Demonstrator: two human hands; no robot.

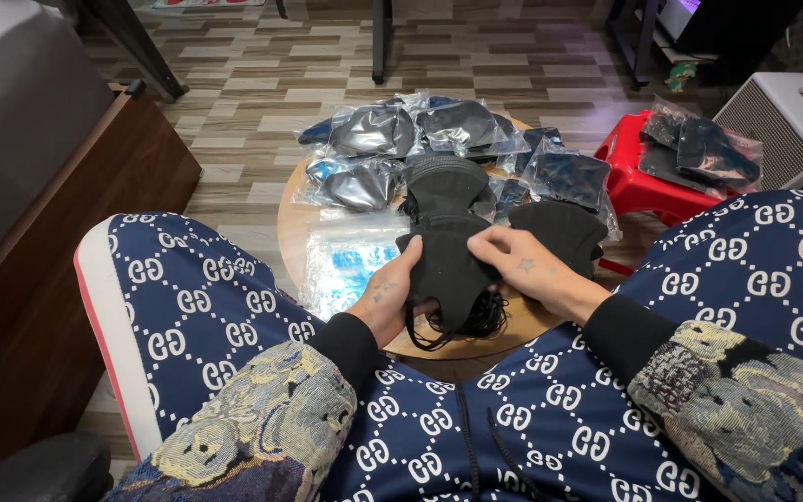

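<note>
Bagged masks (392, 130) crowd the round table's (295, 223) far half; bare wood shows left.

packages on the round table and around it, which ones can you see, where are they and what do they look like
Clear bags with dark masks: far side of the round table, overlapping, glossy.
Flat clear bags with blue print: near left of the table, beside the left hand.
Clear bag with dark contents: on the red stool, right.
Both hands hold a loose black mask, unpackaged; right hand pinches its edge.

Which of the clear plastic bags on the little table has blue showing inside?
The flat bag beside the left hand; the other bags hold dark masks.
</note>
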